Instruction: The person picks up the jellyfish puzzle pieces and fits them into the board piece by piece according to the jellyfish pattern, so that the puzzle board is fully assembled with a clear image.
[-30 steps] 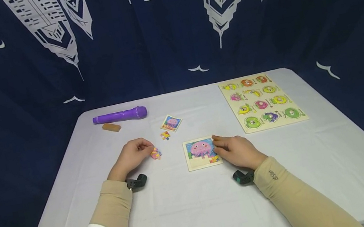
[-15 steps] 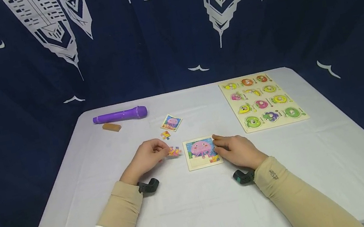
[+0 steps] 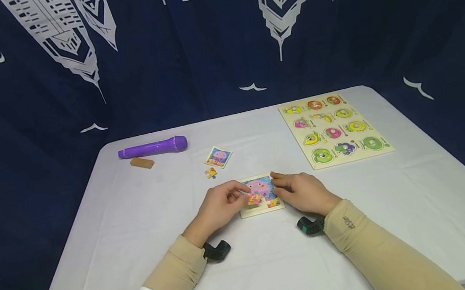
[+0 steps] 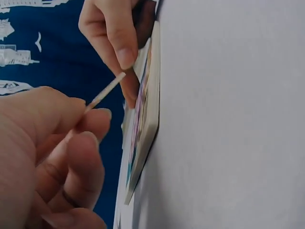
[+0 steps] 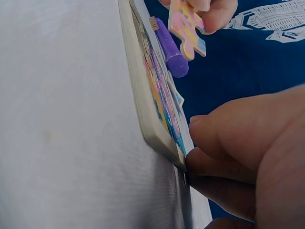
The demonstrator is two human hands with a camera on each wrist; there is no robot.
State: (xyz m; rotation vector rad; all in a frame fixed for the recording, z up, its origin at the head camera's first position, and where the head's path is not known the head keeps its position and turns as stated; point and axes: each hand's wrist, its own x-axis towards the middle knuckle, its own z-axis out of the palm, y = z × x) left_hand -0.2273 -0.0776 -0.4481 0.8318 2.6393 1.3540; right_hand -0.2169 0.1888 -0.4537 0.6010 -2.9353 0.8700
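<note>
My left hand (image 3: 220, 207) pinches a pink, yellow and orange jigsaw piece (image 3: 254, 199) over the left part of a small puzzle tray (image 3: 245, 214). In the left wrist view, the piece (image 4: 107, 89) is seen edge-on, tilted and apart from the tray. The tray lies flat and shows a pink octopus (image 3: 258, 187), with bare wood along its lower left and a yellow piece (image 3: 274, 203) in its lower right corner. My right hand (image 3: 304, 193) rests at the tray's right edge, fingertips (image 5: 193, 160) touching its corner. The left fingers partly hide the tray.
Behind the tray lie a loose yellow jigsaw piece (image 3: 211, 173) and a small octopus picture card (image 3: 218, 157). A purple microphone (image 3: 152, 148) and a brown block (image 3: 142, 162) are at the back left. A fruit puzzle board (image 3: 335, 131) lies at the back right.
My left hand has carried its jigsaw piece rightward, from the bare cloth left of the tray to above the tray. The right hand and the tray have stayed in place.
</note>
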